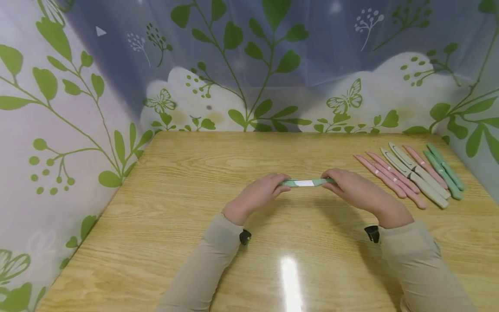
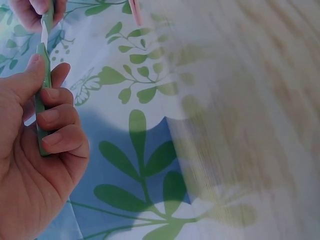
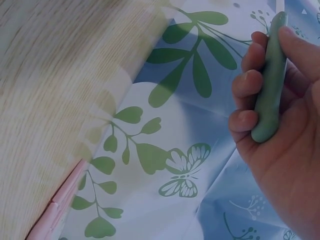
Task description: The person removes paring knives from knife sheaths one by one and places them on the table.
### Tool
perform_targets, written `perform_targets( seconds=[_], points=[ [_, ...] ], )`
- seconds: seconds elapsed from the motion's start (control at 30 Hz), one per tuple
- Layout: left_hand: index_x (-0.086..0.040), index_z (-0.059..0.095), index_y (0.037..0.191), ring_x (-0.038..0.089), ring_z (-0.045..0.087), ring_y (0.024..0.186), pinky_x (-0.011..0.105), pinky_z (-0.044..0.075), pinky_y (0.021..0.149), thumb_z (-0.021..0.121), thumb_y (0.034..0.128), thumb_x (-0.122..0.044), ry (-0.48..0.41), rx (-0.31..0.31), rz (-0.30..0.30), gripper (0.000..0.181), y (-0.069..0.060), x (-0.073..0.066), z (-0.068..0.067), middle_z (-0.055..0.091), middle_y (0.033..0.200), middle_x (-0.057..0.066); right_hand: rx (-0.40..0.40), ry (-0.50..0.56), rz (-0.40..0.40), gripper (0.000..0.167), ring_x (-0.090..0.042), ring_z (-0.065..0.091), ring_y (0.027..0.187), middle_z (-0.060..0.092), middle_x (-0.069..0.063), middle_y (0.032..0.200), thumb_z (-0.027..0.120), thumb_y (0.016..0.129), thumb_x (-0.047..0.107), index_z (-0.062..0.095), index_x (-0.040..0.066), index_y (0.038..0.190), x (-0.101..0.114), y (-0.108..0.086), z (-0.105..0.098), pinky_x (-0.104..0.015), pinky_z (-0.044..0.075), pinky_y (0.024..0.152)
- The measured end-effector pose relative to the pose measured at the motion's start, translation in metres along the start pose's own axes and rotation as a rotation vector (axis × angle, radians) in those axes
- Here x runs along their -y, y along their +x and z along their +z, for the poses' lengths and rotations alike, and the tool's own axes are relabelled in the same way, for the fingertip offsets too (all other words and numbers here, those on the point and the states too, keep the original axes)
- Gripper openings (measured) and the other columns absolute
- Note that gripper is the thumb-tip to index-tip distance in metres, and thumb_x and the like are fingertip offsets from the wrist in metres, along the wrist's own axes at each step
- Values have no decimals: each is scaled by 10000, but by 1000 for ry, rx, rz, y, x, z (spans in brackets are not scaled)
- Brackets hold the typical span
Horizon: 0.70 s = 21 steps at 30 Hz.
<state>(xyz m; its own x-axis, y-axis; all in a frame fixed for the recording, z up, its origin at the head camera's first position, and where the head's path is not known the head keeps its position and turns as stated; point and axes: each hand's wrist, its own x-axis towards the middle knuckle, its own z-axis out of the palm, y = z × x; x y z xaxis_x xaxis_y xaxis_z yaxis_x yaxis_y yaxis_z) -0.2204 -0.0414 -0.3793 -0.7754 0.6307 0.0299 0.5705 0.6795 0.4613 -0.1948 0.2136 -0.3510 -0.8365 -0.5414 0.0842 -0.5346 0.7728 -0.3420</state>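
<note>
You were in a little nook, like a booth. Your wooden desk (image 1: 163,182) had a blue and white back sheet (image 1: 323,52) behind it and a side sheet (image 1: 23,130) on the left, with printed leaves. I couldn't tell if it was a home or a workplace.

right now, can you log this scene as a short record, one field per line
left-hand grip: holds one end of the green knife
right-hand grip: holds its other end
knife's middle: white, visible between both grips
surface: wood-grain table
lying at right: pink knives, cream knives, two more green knives
behind: leaf-and-butterfly backdrop
</note>
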Motion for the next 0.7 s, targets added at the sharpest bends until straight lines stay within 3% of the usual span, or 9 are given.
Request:
perform_targets(
  seconds=[0.5, 0.7],
  points=[
    [-97, 547, 1297, 176, 563, 1175, 331, 453, 1000, 461, 1028, -305, -36, -1, -13, 351, 0, 7, -2, 610, 1246, 50, -2, 10, 22, 203, -118, 491, 710, 622, -79, 923, 560, 986, 120, 565, -24, 1129, -6, -2, -3, -314, 425, 638],
    [-84, 515, 1325, 215, 535, 1250, 372, 425, 1050, 435, 1039, -307, -101, -62, -94, 371, -5, 19, -9, 587, 1312, 76, -36, -13, 101, 247, -132, 504, 708, 630, -100, 923, 513, 1015, 146, 537, -42, 1173, -15, -7, -9, -331, 432, 656]
  ],
)
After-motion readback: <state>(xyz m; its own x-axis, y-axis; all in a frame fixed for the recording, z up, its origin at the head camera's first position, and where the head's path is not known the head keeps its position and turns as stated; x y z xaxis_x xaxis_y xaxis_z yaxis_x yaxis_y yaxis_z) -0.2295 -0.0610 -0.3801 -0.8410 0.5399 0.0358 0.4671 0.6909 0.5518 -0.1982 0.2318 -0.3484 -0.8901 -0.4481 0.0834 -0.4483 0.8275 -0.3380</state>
